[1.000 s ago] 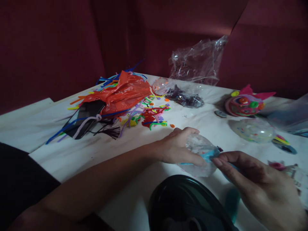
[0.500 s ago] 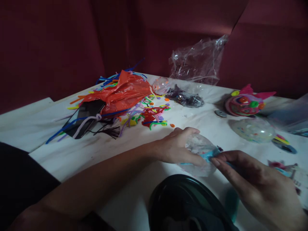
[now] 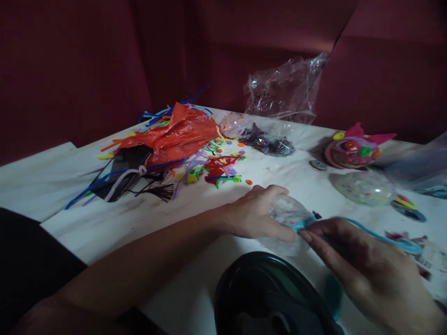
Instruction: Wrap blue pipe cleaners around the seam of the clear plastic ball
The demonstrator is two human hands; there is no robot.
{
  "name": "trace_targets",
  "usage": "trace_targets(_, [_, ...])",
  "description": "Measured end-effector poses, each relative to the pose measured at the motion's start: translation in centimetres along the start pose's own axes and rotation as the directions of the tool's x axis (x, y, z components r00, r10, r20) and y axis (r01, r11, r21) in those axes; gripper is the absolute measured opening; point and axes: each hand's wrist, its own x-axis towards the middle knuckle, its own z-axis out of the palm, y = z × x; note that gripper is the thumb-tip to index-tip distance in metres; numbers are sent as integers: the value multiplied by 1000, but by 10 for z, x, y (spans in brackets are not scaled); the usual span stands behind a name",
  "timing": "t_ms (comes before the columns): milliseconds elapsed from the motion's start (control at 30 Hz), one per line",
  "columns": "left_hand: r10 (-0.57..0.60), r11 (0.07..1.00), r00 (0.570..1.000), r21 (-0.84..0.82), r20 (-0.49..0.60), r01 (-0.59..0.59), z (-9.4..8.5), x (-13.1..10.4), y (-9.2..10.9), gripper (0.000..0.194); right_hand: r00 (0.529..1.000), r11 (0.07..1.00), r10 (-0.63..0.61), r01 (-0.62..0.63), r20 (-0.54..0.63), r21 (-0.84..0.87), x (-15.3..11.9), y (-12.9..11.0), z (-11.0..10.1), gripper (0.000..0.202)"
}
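Note:
My left hand point(image 3: 256, 211) is wrapped around a clear, rounded plastic ball point(image 3: 289, 209) just above the white table point(image 3: 195, 260). Thumb and fingers of my right hand point(image 3: 370, 270) pinch a light-blue pipe cleaner point(image 3: 401, 244) against the near right side of that ball. Part of the pipe cleaner trails out behind my right hand to the right. A blue band of it crosses the ball between both hands. My left palm and fingers hide much of the ball's left side.
A black, glossy rounded object point(image 3: 268, 293) stands close in front. Left lie a red plastic bag point(image 3: 181, 132), a dark phone-like slab point(image 3: 129, 170) and scattered pipe cleaners. Behind are a clear bag point(image 3: 284, 88), a decorated ball point(image 3: 354, 153) with pink ears and a clear balloon-like ball point(image 3: 365, 188).
My right hand has shifted slightly left and down along the ball. More of the light-blue pipe cleaner now shows to the right. My left hand keeps its hold, nearly still.

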Motion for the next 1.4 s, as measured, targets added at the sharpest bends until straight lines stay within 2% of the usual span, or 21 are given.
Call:
trace_targets(267, [-38,999,999,22,-5,38,1,-1,4,89,996,997,-17,11,-85,-75,7,-9,4,49])
trace_targets(500, [-47,998,999,34,-10,47,2,-5,9,88,997,998,67,-66,44,-21,3,-5,-3,39])
trace_targets(600, [-36,998,999,42,-15,36,2,-5,9,87,990,992,127,-126,59,-17,4,-7,-3,35])
trace_targets(800, [-41,998,998,59,53,38,-3,-5,11,86,995,998,64,-66,82,24,6,-4,-1,29])
trace_targets(1000, [-17,999,994,39,105,13,-10,-4,10,76,995,998,53,-54,79,20,6,-7,-3,41])
trace_targets(1167, [0,1000,994,27,114,-4,-10,-4,8,89,985,993,119,-121,122,8,5,-5,-3,40])
trace_targets(1300, [16,999,995,38,102,-20,-8,-3,7,94,972,983,179,-182,154,7,3,-6,-2,50])
trace_targets(1400, [13,999,997,49,75,-17,-5,-3,6,94,974,982,189,-190,126,-2,4,-9,-1,53])
